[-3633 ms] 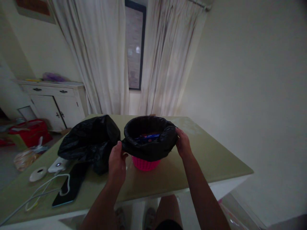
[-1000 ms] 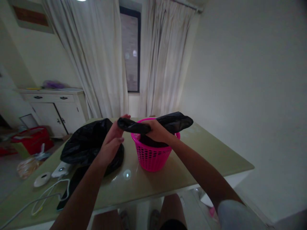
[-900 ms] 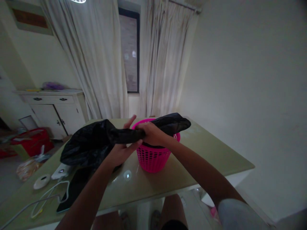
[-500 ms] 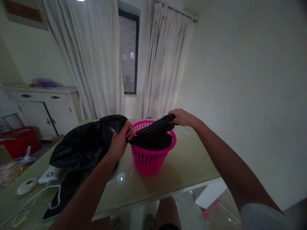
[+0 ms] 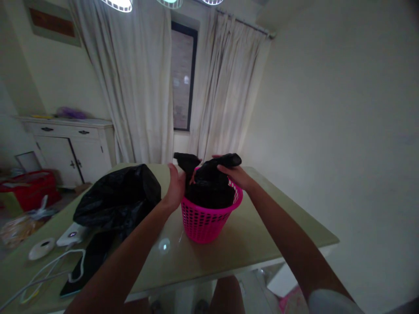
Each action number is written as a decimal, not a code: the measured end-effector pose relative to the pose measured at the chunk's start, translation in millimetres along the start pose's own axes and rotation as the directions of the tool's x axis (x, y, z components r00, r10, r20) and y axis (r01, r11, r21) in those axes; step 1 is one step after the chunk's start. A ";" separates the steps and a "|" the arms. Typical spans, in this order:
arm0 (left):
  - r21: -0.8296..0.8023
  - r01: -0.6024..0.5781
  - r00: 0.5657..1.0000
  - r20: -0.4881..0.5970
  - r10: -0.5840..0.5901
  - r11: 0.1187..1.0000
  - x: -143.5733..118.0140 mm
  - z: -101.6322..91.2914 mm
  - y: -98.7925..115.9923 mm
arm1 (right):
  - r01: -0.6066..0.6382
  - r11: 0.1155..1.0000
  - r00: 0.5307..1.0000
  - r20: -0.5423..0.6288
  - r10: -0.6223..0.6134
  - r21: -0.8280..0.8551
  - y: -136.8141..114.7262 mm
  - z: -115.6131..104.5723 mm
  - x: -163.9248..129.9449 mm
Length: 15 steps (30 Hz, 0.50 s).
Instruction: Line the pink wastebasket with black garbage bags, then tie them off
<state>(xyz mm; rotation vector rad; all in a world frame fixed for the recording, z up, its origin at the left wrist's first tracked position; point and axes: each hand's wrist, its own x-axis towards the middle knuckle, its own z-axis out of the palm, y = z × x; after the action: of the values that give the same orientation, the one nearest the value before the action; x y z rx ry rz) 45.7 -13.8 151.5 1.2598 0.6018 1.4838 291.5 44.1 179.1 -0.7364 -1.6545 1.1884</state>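
- Pink plastic: one perforated basket (image 5: 209,220) stands on the desk (image 5: 262,226), holding one black liner bag (image 5: 209,189) gathered up above its rim.
- Two black bags in all: the second, a fuller black bag (image 5: 118,203), lies on the desk to the left of the basket, apart from it.
- One flat dark phone (image 5: 87,266), one white cable (image 5: 49,272), one round white disc (image 5: 41,248) and one small white device (image 5: 70,235) lie at the desk's left end.
- Two bare hands are at the basket's top, with the liner bag between them.
- Left hand (image 5: 176,187) is at the basket's left rim, palm turned toward the liner, fingers mostly straight and only loosely curled; whether it actually grips the upright twisted end of the plastic cannot be told.
- Right hand (image 5: 234,173) reaches over the far rim, fingers closed around the bunched top of the liner bag.
- Two pale curtains (image 5: 144,87) hang behind, either side of one dark window (image 5: 181,83).
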 end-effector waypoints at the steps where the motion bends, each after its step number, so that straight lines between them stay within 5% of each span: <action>1: -0.010 0.015 1.000 0.012 -0.015 1.000 0.9 1.6 1.0 | 0.009 0.996 0.999 -0.035 -0.006 0.092 2.8 14.7 8.2; 3: 0.000 0.005 1.000 0.009 -0.005 1.000 2.6 1.4 3.3 | 0.033 0.984 0.993 -0.113 -0.013 0.173 3.3 38.5 25.5; 6: 0.071 -0.015 1.000 -0.011 0.016 0.997 3.9 -3.1 8.8 | 0.129 0.991 0.978 -0.160 -0.131 -0.019 -3.7 59.6 47.4; 9: 0.097 0.056 0.995 0.071 -0.063 0.994 5.5 -2.4 15.6 | 0.262 0.931 0.961 -0.023 -0.277 -0.255 -13.5 71.4 57.7; 11: 0.102 0.093 0.986 0.128 -0.105 0.990 8.0 2.3 18.6 | 0.270 0.916 0.963 0.078 -0.259 -0.297 -17.9 76.9 57.6; 15: 0.119 0.123 0.992 0.004 -0.124 0.985 14.0 11.1 16.6 | 0.324 0.840 0.937 0.271 -0.222 -0.434 -16.2 78.7 51.7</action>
<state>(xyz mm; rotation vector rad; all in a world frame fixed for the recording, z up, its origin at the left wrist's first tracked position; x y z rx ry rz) 50.9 -9.1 174.8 1.2972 0.7569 1.3537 199.9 53.6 204.7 -0.6479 -2.1887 0.6725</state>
